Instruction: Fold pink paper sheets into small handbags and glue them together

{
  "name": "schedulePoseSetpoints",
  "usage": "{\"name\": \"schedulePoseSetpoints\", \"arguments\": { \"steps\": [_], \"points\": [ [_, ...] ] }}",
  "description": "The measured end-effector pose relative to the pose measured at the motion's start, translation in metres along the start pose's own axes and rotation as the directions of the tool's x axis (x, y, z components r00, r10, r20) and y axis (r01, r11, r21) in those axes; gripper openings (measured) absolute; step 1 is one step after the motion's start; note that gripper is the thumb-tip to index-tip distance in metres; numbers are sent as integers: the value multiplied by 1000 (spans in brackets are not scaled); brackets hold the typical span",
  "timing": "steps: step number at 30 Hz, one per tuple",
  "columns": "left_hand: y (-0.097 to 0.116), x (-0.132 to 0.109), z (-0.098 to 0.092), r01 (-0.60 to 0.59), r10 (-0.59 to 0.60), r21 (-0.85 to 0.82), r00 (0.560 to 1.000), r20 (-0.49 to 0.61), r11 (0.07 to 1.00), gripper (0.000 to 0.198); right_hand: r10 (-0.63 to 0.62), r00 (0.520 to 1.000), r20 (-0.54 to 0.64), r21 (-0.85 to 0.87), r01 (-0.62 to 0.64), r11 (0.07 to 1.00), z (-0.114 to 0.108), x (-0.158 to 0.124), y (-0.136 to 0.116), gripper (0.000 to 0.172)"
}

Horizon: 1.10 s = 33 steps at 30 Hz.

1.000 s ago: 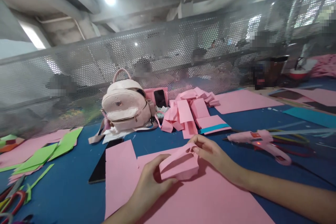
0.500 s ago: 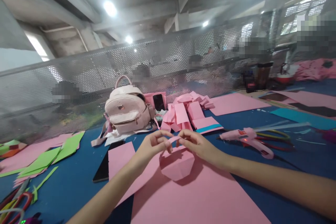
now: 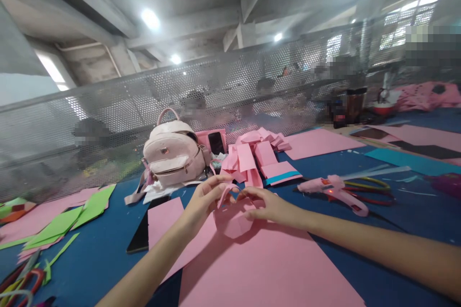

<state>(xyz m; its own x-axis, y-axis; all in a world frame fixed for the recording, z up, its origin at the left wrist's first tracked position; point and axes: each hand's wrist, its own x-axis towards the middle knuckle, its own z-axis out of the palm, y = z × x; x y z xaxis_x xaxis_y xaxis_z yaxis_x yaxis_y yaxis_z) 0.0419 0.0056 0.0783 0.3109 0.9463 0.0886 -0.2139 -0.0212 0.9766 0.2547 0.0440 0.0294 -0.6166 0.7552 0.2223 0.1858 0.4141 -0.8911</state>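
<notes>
A small folded pink paper bag [image 3: 232,218] stands on a large pink sheet [image 3: 266,273] on the blue table. My left hand [image 3: 205,199] pinches the left end of its thin paper strip handle, fingers closed. My right hand [image 3: 264,204] grips the right end of the strip at the bag's top edge. Both hands meet just above the bag, near the table's middle.
A pink backpack [image 3: 173,156] and a heap of folded pink paper pieces [image 3: 255,156] lie behind the hands. A pink glue gun [image 3: 333,189] rests to the right, a black phone [image 3: 140,235] to the left. Green and pink scraps [image 3: 61,220] lie far left before a mesh fence [image 3: 108,120].
My left hand rose from the bag's side to the strip handle, then both hands moved slightly away with the bag. The camera tilted up a little.
</notes>
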Motion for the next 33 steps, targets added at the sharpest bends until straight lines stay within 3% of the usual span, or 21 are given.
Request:
{"name": "schedulePoseSetpoints", "arguments": {
  "steps": [9, 15, 20, 25, 28, 30, 33],
  "points": [
    [-12, 11, -11, -26, 28, 30, 998, -54, 999, 36, -23, 999, 45, 105, 18, 994, 0, 14, 16, 42],
    [-23, 11, -22, -55, 61, 66, 993, -101, 996, 34, -17, 1000, 3, 171, 16, 985, 6, 16, 33, 41],
    [-30, 8, -24, -76, 82, 88, 995, -65, 993, 44, -4, 1000, -3, 215, 4, 977, 10, 11, 42, 42],
    [-29, 5, -31, -74, 83, 124, 994, -74, 990, 39, 14, 1000, -6, 244, -12, 970, 11, 10, 41, 41],
    [-33, 2, -38, -158, 172, 173, 982, -73, 972, 48, 25, 1000, -5, 252, -23, 967, 10, 9, 40, 43],
    [-39, -2, -41, -216, 229, 231, 973, -29, 949, 58, 32, 999, -9, 250, -29, 968, 9, 9, 40, 42],
    [-47, -11, -39, -197, 194, 319, 980, 40, 927, 60, 35, 999, -5, 243, -32, 970, 8, 8, 41, 40]
  ]
}}
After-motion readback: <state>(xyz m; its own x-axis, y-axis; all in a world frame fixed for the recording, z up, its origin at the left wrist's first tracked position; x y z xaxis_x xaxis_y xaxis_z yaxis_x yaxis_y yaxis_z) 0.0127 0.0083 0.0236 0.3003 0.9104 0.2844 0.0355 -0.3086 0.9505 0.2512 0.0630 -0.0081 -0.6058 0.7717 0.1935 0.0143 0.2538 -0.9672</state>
